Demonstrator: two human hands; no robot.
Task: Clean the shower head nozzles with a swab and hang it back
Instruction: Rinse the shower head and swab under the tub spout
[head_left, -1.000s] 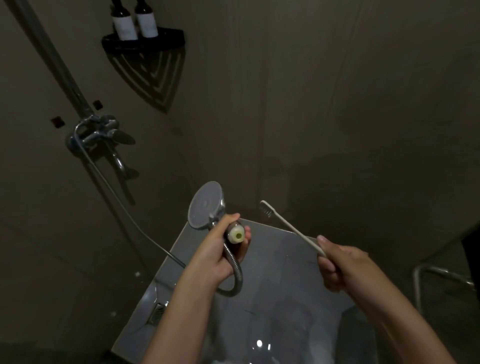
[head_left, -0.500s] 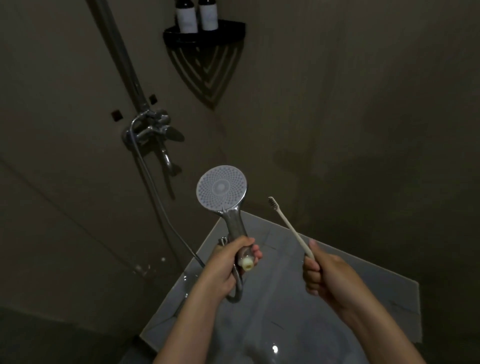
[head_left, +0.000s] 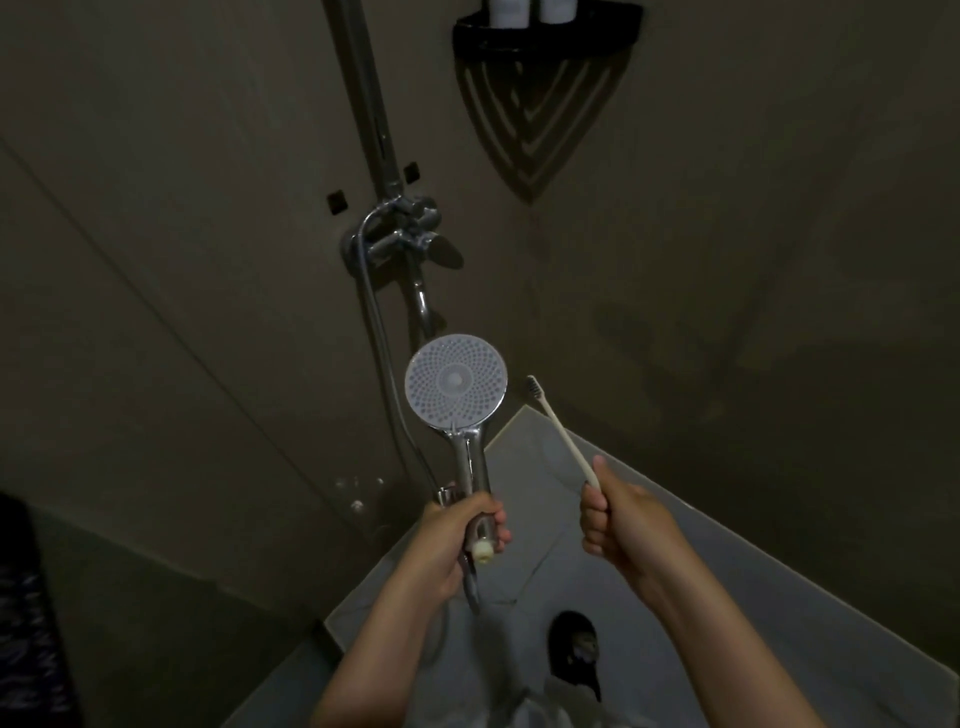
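A chrome shower head (head_left: 455, 382) stands upright in the middle, its round nozzle face turned toward me. My left hand (head_left: 457, 540) grips the lower end of its handle, where the hose (head_left: 382, 353) joins. My right hand (head_left: 618, 525) holds a white toothbrush (head_left: 563, 434) by the handle, bristles up and just right of the nozzle face, not touching it.
A chrome mixer tap (head_left: 400, 236) and riser pipe (head_left: 366, 98) are fixed to the dark wall above the shower head. A black corner shelf (head_left: 545, 36) with two bottles hangs at the top. The pale wet floor (head_left: 753, 597) lies below my arms.
The view has swung so the tap and shelf sit further right. The shower head has turned from edge-on to facing me and now stands more upright; the toothbrush tilted up beside it.
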